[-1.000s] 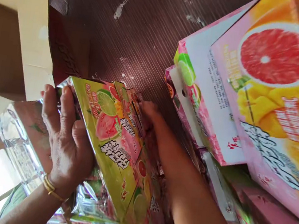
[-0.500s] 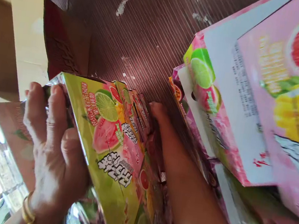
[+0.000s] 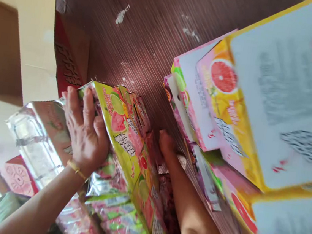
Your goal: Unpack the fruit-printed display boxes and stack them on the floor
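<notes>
My left hand (image 3: pixel 87 135), with a gold bangle at its wrist, lies with fingers stretched along a shiny wrapped fruit-printed carton (image 3: pixel 55 119). Beside its palm is a green box (image 3: pixel 123 143) with lime and guava pictures, in a tightly packed row with pink boxes (image 3: pixel 141 115). My right hand (image 3: pixel 166 143) is at the far side of that row, close to the pink boxes. Its fingers are largely hidden, so I cannot tell whether it grips one. Below my left hand, clear wrapping (image 3: pixel 106 187) covers several colourful packets.
At right, fruit-printed boxes with white panels (image 3: pixel 285 92) are stacked, yellow-edged ones on top. An opened brown cardboard carton (image 3: pixel 31 35) stands at left. A brown ribbed surface (image 3: pixel 144 27) with white scuffs lies beyond. A red box (image 3: pixel 20 176) shows at lower left.
The view has shifted and drawn back, showing more of the packets and the yellow-edged boxes. My left hand is still against the wrapped carton, and my right hand still beside the row.
</notes>
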